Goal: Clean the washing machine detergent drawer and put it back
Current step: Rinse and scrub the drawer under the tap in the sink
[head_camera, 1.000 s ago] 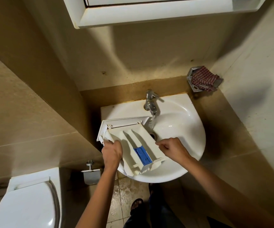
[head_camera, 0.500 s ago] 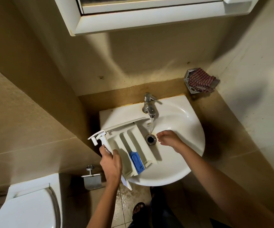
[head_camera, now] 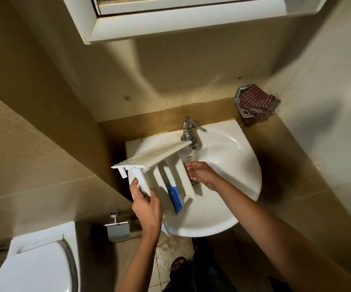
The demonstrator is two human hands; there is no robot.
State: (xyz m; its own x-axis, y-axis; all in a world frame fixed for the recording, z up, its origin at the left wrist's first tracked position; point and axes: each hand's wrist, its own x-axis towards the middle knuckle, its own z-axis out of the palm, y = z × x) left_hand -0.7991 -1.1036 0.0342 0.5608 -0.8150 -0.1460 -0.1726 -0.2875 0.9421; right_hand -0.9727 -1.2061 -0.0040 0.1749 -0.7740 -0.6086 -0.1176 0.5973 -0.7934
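Hanging tilted over the sink (head_camera: 235,186) by the running tap (head_camera: 189,132), the white detergent drawer (head_camera: 171,171) — blue insert (head_camera: 175,197) inside — is gripped by the left hand (head_camera: 147,207) on its left wall, right hand (head_camera: 202,175) pinching its right edge.

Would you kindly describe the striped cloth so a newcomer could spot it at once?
Start at the white washbasin. Beyond its right rear corner a metal dish sits at the wall. The cloth lies bunched in it, the only red-striped fabric here.

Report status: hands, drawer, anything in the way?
Left hand grips detergent drawer by left wall; right hand pinches right wall. Drawer tilted over sink, tap running beside it. Nothing blocking.
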